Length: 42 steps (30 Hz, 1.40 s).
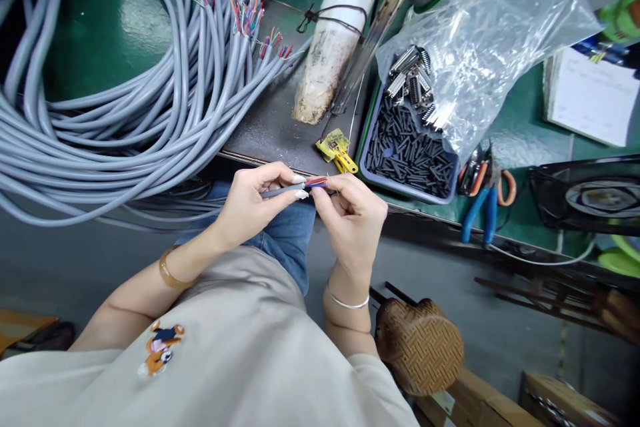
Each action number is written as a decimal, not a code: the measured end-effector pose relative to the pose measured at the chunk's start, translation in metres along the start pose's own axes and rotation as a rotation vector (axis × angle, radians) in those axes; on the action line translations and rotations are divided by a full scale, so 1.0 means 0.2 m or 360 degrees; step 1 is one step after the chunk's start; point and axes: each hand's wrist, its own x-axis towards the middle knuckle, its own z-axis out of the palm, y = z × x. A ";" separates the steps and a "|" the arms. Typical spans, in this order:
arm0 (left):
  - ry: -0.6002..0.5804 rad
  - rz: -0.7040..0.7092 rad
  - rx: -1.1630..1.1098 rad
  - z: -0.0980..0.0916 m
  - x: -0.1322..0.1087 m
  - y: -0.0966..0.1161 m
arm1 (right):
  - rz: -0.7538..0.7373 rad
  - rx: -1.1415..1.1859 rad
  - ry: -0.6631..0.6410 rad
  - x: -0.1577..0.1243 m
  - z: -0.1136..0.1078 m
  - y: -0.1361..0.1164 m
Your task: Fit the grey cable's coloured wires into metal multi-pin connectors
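My left hand (257, 203) pinches the grey jacket of a cable (274, 193) close to its stripped end. Red and blue inner wires (316, 182) come out of the jacket between my two hands. The thumb and forefinger of my right hand (353, 213) are closed on the tips of these wires. Both hands are just off the table's front edge, above my lap. Beyond them on a dark mat lies a yellow cutter (344, 159). To the left lies a large bundle of grey cables (150, 140), many with coloured wire ends showing.
A blue-grey bin (405, 190) holds black tubes and metal connectors, partly under a clear plastic bag (500, 33). Pliers (487, 203) lie at the table's edge. A wrapped roll (335, 33) stands behind the cutter. A stool (425, 347) is at lower right.
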 end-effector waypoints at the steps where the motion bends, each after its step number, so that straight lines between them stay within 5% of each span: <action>1: 0.0001 0.0012 0.0023 0.00 0.00 0.00 | -0.0036 -0.0036 -0.0004 0.00 0.00 0.00; 6: -0.0038 0.0149 0.0190 -0.02 -0.01 -0.01 | -0.0176 -0.0113 -0.0037 0.00 -0.01 0.00; 13: -0.0207 0.0812 0.1063 -0.06 -0.01 -0.04 | -0.0544 -0.0822 -0.0171 -0.01 -0.02 -0.02; 15: -0.0172 0.0871 0.1071 -0.04 -0.02 -0.04 | -0.0498 -0.0762 -0.0115 0.00 -0.02 -0.04; 17: -0.0084 0.0763 0.0823 -0.01 -0.03 -0.02 | -0.0295 -0.0457 -0.0007 0.01 -0.01 -0.04; 22: -0.0042 0.0017 0.0006 0.02 -0.03 0.06 | 0.0187 0.0025 0.0160 0.00 -0.02 0.00; 26: -0.0090 -0.0223 -0.0257 0.02 0.00 0.09 | 0.0018 -0.0039 0.0349 -0.02 -0.02 0.02; 35: -0.0074 -0.0290 -0.0266 0.04 0.00 0.06 | -0.0466 -0.0471 0.0166 0.01 -0.02 0.00; 42: -0.0123 -0.0295 -0.0281 0.03 0.00 0.06 | -0.0549 -0.0506 0.0173 0.00 -0.03 0.02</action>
